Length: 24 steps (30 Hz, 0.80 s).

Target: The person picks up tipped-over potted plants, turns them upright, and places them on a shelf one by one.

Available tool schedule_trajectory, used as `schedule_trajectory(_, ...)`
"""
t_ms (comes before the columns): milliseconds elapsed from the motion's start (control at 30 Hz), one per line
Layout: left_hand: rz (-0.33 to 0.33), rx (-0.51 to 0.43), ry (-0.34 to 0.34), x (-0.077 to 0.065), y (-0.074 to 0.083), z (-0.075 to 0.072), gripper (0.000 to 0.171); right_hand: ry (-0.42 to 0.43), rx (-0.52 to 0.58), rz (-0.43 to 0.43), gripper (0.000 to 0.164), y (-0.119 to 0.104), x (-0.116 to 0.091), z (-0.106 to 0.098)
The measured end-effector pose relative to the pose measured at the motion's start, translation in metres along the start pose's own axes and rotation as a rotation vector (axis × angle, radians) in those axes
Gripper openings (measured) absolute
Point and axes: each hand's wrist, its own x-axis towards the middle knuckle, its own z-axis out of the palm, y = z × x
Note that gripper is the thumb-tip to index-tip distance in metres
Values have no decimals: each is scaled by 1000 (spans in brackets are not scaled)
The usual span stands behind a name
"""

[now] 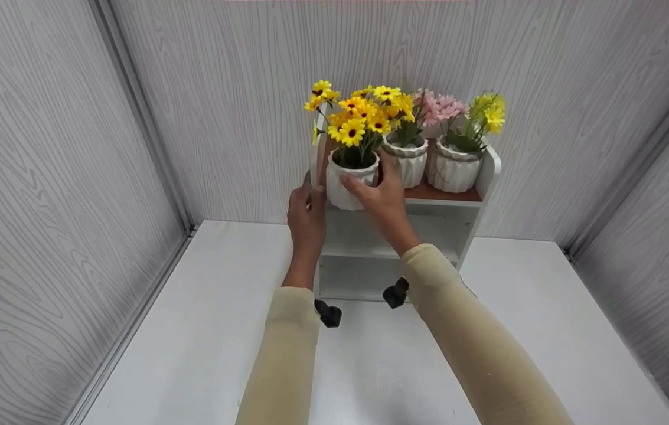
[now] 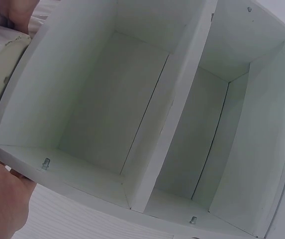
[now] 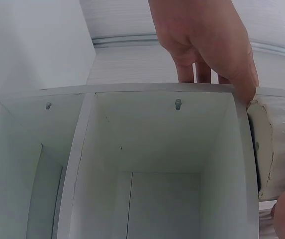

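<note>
**Both hands at the left pot on the shelf**

A white table (image 1: 204,330) fills the near ground, boxed in by grey wood-grain walls (image 1: 45,206) on the left, right and far sides. At the far middle of the table stands a white shelf (image 1: 464,221) with a brown top board and two open compartments below, seen bare from both wrist views.

Three white ribbed pots sit in a row on the top board. The left pot (image 1: 347,188), at the left end of the shelf and nearest the viewer, carries yellow flowers (image 1: 353,121). The middle pot (image 1: 411,162) stands just beside it on the right, under more yellow and pink blooms. The right pot (image 1: 453,168) holds pale yellow flowers and is close to the shelf's right side panel.

The right hand (image 1: 382,198) wraps its fingers and thumb round the front of the left pot, gripping it. The left hand (image 1: 306,215) is at the shelf's left side panel, fingers laid along the panel's outer face beside that pot; the thumb is hidden, so whether it clasps the panel cannot be told.

Cream sleeves (image 1: 476,348) cover both forearms.
</note>
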Motion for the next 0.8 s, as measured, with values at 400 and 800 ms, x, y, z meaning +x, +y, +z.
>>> schedule_trajectory(400,5,-35,13,2,1,0,50,14,-5,84,94,-4,9,3)
schedule_trajectory(800,0,-45,38,1,-1,1,52,12,-77,136,103,0,13,11)
